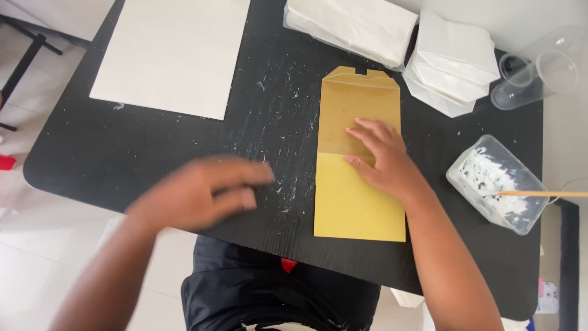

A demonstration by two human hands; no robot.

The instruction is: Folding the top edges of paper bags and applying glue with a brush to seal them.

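A black tabletop [153, 153], flecked with white dried specks, carries everything here. At its far left lies a large white sheet [174, 52], flat and well apart from both hands. Near the middle lies a yellow-brown paper envelope [358, 202], long side running away from the person, its upper part a duller brown with a notched flap at the far end. The right hand [383, 159] rests flat on the envelope at the line where the two tones meet, fingers spread and pressing down, pinching nothing. The left hand [205, 190] hovers over the bare tabletop just left of the envelope, not touching it; it is blurred, fingers loosely extended, holding nothing. Beyond the envelope sit two stacks of white folded paper bags [453, 61]. At the right edge stands a clear plastic tub [496, 184] of white paste with a thin wooden stick [539, 194] resting in it, and further back lie clear plastic cups [539, 67] on their side
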